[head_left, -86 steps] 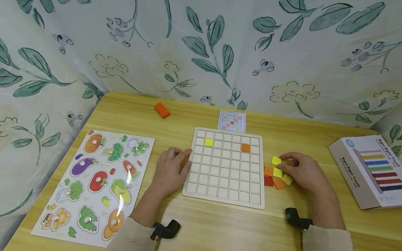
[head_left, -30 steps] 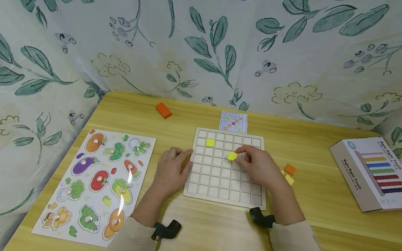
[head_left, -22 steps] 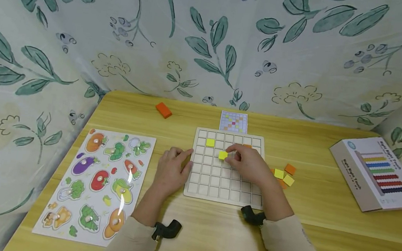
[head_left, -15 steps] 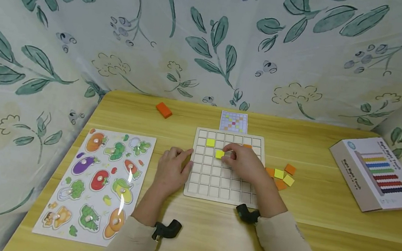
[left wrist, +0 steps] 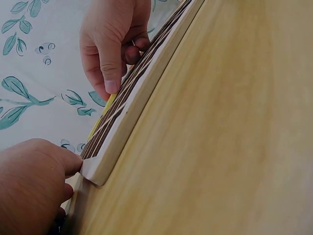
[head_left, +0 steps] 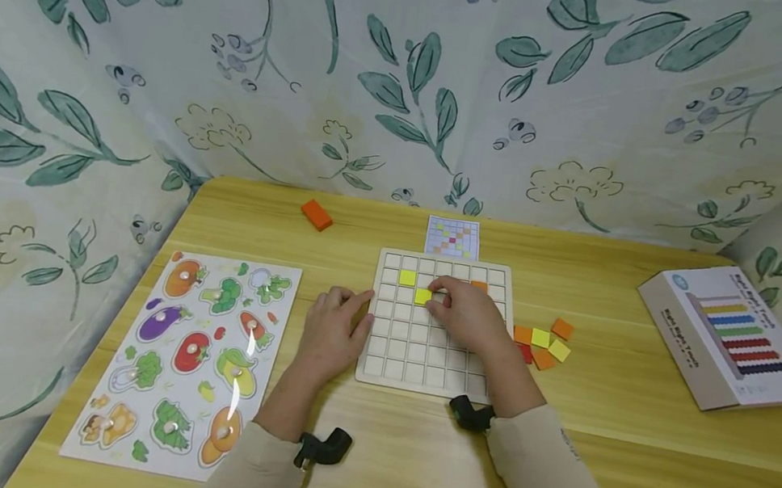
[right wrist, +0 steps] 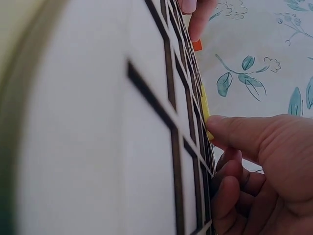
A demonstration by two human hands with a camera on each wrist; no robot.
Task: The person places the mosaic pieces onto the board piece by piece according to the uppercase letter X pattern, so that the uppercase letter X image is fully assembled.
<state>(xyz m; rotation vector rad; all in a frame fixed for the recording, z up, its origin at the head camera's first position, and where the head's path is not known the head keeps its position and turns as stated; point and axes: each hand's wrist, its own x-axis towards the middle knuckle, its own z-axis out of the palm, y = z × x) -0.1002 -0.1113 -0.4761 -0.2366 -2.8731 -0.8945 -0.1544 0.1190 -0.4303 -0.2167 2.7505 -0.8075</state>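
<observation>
Extending from the near side of the grid board [head_left: 436, 355], two beige sleeves [head_left: 550, 463] reach over the wooden table [head_left: 394, 456], a small black camera [head_left: 328, 446] at each wrist. Flat to the board's left, apart from it, lies a vegetable puzzle [head_left: 177, 387]. The left hand [head_left: 334, 333] rests relaxed against the board's left edge, thumb and forefinger touching the rim. Just beside the board's right edge lie loose tiles [head_left: 544, 359]: yellow, orange and red, some overlapping. Well right of the board rests a white box [head_left: 734, 339] lettered "Right Right Touch". The right hand [head_left: 471, 317] is over the board, thumb and fingertip pinching a yellow tile [head_left: 422, 297]. That tile is at the third cell from the board's left edge, third row from its far edge; I cannot tell whether it lies fully down. Diagonally beyond it, a second yellow tile [head_left: 407, 278] sits in the board's second row, second cell from the left. Along that row, near the board's right edge, sits an orange tile [head_left: 479, 286], partly hidden by the right hand. At the board's far edge lies a small card [head_left: 453, 238] printed with a coloured grid. Beyond the board, leftward, lies an orange block [head_left: 316, 215]. Farthest off, past the board, hangs a pale cloth [head_left: 481, 108] patterned with leaves.
</observation>
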